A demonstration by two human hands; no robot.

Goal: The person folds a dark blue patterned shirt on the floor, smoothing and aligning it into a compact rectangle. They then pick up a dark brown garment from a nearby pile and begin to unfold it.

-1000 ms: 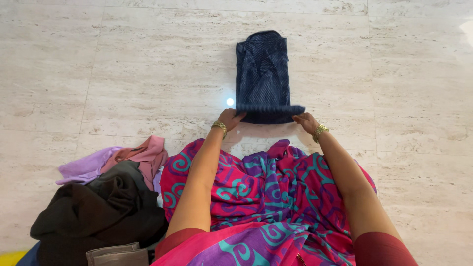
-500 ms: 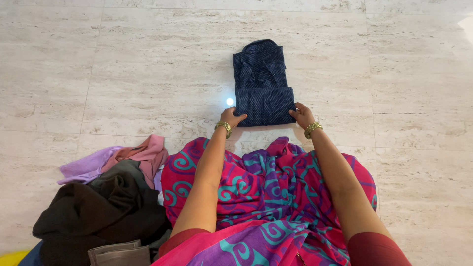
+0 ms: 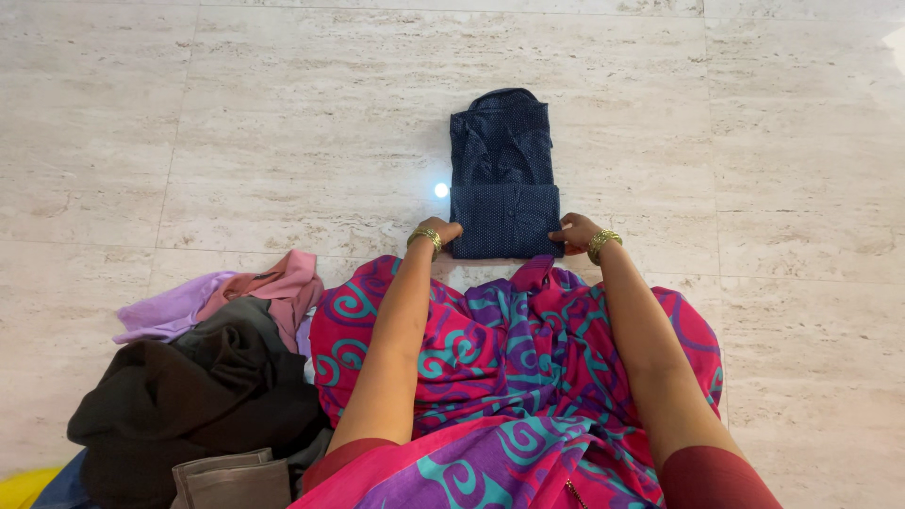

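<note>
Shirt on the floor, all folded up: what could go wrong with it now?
The shirt is only partly folded, and both hands, left and right, grip its near corners; a lopsided pull might skew the fold. The bottom flap could spring open if let go. The clothes pile sits close by the left elbow, so a backward nudge might topple it.
</note>
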